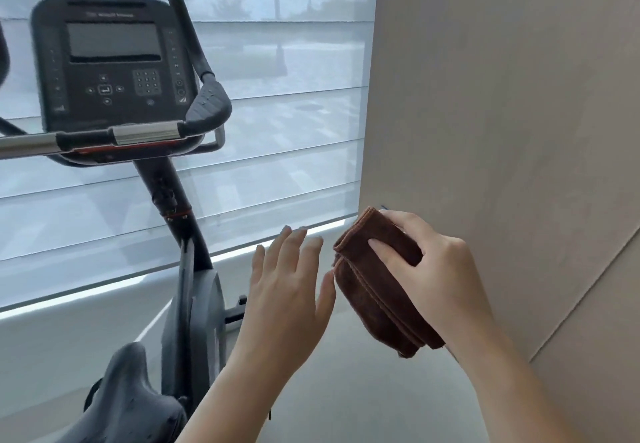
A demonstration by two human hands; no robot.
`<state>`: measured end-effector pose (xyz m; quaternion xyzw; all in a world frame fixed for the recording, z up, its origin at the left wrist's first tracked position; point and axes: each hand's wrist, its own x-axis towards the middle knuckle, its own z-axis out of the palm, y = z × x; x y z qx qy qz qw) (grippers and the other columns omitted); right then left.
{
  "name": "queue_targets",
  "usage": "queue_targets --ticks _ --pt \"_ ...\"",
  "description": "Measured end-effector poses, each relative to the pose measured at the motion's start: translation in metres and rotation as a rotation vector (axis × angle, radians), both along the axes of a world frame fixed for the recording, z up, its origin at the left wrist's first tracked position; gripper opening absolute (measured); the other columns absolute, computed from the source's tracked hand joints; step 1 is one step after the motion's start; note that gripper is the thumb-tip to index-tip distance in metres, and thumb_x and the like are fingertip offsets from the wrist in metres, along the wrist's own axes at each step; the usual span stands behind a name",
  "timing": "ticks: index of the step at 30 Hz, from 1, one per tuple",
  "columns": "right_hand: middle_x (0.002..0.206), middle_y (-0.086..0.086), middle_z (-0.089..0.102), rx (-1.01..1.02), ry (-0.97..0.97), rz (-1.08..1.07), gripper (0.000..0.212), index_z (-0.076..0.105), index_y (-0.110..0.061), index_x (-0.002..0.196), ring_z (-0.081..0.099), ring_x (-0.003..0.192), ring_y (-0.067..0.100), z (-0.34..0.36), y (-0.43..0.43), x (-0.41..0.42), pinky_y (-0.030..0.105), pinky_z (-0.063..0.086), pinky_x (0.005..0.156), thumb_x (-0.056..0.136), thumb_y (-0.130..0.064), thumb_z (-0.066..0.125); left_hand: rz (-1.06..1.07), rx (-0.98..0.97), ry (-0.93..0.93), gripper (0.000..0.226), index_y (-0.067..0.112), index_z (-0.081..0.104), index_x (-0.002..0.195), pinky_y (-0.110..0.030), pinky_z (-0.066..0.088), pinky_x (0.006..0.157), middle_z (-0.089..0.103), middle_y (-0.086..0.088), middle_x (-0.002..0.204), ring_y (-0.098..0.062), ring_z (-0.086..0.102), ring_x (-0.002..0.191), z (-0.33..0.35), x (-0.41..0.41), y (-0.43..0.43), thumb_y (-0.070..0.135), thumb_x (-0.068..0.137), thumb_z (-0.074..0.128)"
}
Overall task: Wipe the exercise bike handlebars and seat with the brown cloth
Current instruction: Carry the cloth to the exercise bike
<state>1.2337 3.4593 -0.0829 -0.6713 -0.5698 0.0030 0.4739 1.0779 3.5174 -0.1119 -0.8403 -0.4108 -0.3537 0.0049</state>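
Note:
My right hand [426, 269] grips a folded brown cloth [377, 290] in the air at the lower right, thumb pressed on its top face. My left hand [291, 286] is open with fingers spread, just left of the cloth, its thumb close to the cloth's edge. The exercise bike stands to the left: its black right handlebar [207, 103] curves up beside the console [107, 61], with a silver crossbar [145, 132] below. The dark seat [131, 397] shows at the bottom left, partly cut off. Both hands are well clear of the bike.
The bike's black post [173, 207] runs down to its grey flywheel housing [197, 307]. A window with pale blinds [277, 131] fills the background. A beige wall [502, 131] stands close on the right. Grey floor [346, 390] lies below the hands.

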Motion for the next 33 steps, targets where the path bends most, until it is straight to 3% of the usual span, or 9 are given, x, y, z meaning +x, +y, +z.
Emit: queue_targets --ticks 7,13,24,33 --pt "0.085 -0.008 0.071 0.037 -0.042 0.085 0.030 0.059 -0.036 0.111 0.065 0.077 0.018 0.019 0.095 0.108 0.038 0.054 0.073 0.081 -0.035 0.062 0.064 0.000 -0.046 0.037 0.003 0.056 0.116 -0.056 0.028 0.100 0.056 -0.020 0.123 -0.038 0.045 0.121 0.020 0.108 0.080 0.013 0.082 0.064" --pt "0.081 -0.005 0.071 0.017 -0.021 0.189 0.032 0.058 -0.037 0.112 0.066 0.074 0.017 0.021 0.167 0.139 0.039 0.054 0.073 0.080 -0.035 0.063 0.175 -0.004 -0.004 0.038 0.002 0.057 0.115 -0.061 0.034 0.098 0.057 -0.020 0.122 -0.038 0.046 0.120 0.027 0.130 0.132 0.012 0.079 0.067" --pt "0.081 -0.012 0.067 0.041 -0.042 0.315 0.043 0.052 -0.044 0.121 0.064 0.073 0.011 0.024 0.298 0.121 0.029 0.055 0.072 0.080 -0.038 0.064 0.281 0.052 -0.034 0.039 0.002 0.054 0.119 -0.058 0.031 0.101 0.054 -0.020 0.126 -0.036 0.042 0.124 0.042 0.111 0.245 0.014 0.083 0.062" --pt "0.083 -0.007 0.070 0.119 -0.009 0.392 0.039 0.055 -0.039 0.119 0.064 0.076 0.016 0.048 0.436 0.035 0.033 0.054 0.075 0.081 -0.035 0.064 0.360 0.147 -0.011 0.034 0.001 0.056 0.116 -0.057 0.027 0.100 0.054 -0.022 0.125 -0.038 0.043 0.123 0.073 0.023 0.364 0.019 0.086 0.054"
